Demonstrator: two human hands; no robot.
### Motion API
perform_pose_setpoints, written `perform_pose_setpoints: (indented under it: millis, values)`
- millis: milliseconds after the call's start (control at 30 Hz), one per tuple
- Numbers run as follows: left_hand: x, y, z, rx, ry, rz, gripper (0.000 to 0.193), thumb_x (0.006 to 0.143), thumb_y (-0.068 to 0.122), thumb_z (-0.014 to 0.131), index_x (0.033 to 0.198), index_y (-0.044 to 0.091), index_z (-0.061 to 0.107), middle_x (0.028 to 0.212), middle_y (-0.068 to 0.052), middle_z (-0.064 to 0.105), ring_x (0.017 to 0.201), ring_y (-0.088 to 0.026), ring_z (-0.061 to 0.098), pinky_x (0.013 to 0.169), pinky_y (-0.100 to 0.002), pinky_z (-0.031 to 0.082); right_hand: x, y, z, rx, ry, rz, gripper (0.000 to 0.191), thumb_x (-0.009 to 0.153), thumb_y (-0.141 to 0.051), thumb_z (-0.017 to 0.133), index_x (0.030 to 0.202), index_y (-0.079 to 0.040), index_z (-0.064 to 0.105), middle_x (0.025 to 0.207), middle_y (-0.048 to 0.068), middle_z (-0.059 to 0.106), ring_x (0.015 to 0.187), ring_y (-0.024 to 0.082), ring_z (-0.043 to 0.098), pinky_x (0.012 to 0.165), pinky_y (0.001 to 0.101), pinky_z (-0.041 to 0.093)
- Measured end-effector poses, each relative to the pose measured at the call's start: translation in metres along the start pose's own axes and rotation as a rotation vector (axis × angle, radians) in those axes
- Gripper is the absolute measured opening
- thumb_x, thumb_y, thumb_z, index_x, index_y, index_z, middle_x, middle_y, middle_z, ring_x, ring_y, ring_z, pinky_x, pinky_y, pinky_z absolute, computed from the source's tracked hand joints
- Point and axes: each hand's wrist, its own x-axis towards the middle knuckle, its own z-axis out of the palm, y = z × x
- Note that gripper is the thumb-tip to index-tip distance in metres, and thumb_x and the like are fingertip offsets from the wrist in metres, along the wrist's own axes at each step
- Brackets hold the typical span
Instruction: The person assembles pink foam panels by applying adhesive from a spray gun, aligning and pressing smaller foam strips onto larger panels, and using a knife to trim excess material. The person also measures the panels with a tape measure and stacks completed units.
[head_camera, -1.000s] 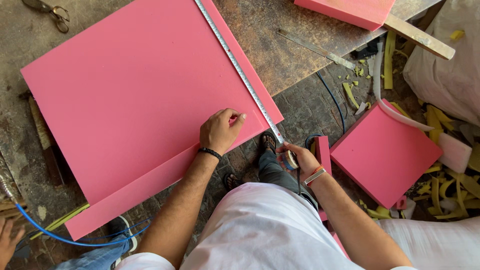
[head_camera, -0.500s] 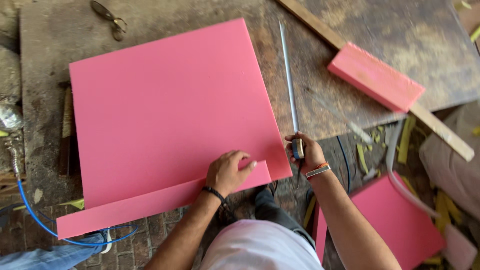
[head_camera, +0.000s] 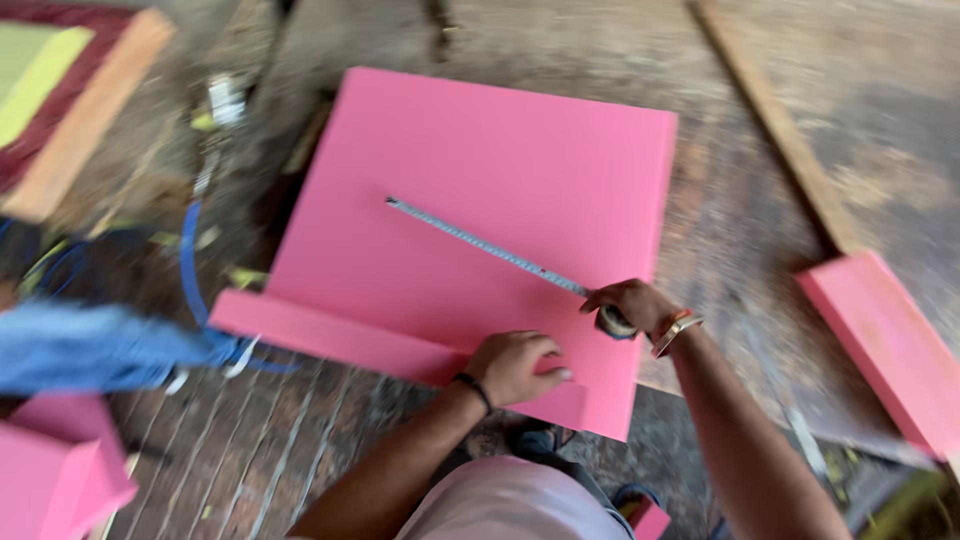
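Observation:
A large pink foam sheet (head_camera: 480, 190) lies flat on a worn wooden worktop (head_camera: 880, 130). My left hand (head_camera: 515, 365), with a dark wristband, presses down on the sheet's near edge. My right hand (head_camera: 625, 305) grips a tape measure case (head_camera: 615, 322) near the sheet's right side. Its metal blade (head_camera: 480, 245) runs diagonally up-left across the foam, ending near the sheet's middle. The view is blurred.
A smaller pink foam block (head_camera: 885, 345) lies at the right. A long wooden strip (head_camera: 775, 130) runs diagonally at the upper right. A blue hose (head_camera: 190, 270) and blue cloth (head_camera: 90, 350) lie at the left, more pink foam (head_camera: 55, 475) at the bottom left.
The tape blade, earlier along the sheet's right edge, now lies diagonally across the foam. The view has swung and my hands sit further right.

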Motion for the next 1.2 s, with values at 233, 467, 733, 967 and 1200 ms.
perform_pose_setpoints:
  millis: [233,467,733,967,1200]
  values:
    - [-0.003,-0.025,-0.01,0.085,-0.035,-0.064,0.046,0.086,0.054,0.066,0.109,0.015,0.074,0.109,-0.006,0.076,0.103,-0.024,0.072,0.091,-0.043,0.057,0.112,-0.141,0.049,0.082,-0.193,0.379,0.039,0.1,-0.038,0.052,0.103,-0.012,0.082,0.08,0.004,0.075,0.067,0.015,0.064,0.054,0.0309,0.049]
    - [-0.009,-0.027,-0.014,0.112,-0.053,-0.082,0.045,0.088,0.054,0.063,0.111,0.016,0.074,0.111,-0.006,0.076,0.103,-0.024,0.073,0.09,-0.043,0.057,0.14,-0.162,0.088,0.118,-0.2,0.347,0.038,0.098,-0.038,0.057,0.097,-0.008,0.08,0.08,0.004,0.073,0.068,0.018,0.066,0.059,0.0369,0.055]
    - [-0.006,-0.022,-0.018,0.094,-0.046,-0.069,0.042,0.087,0.051,0.065,0.109,0.016,0.074,0.107,-0.007,0.076,0.099,-0.026,0.073,0.088,-0.045,0.057,0.131,-0.147,0.094,0.107,-0.124,0.385,0.041,0.099,-0.044,0.061,0.096,-0.008,0.081,0.083,0.004,0.074,0.07,0.017,0.066,0.062,0.0383,0.054]
    - [-0.015,-0.014,-0.008,-0.047,0.09,0.038,0.033,0.086,0.041,0.075,0.1,0.012,0.073,0.101,-0.008,0.077,0.095,-0.029,0.073,0.081,-0.044,0.058,-0.029,-0.013,0.005,-0.046,0.194,0.582,0.041,0.09,-0.049,0.072,0.096,-0.009,0.082,0.09,0.011,0.077,0.075,0.021,0.067,0.064,0.0416,0.054]
    - [-0.008,0.003,0.008,0.037,-0.02,-0.002,0.031,0.089,0.039,0.073,0.106,0.013,0.073,0.105,-0.007,0.077,0.098,-0.025,0.074,0.083,-0.041,0.059,-0.115,0.058,-0.022,0.013,0.353,0.776,0.048,0.083,-0.056,0.08,0.099,-0.011,0.083,0.094,0.01,0.077,0.085,0.022,0.069,0.077,0.0413,0.054]
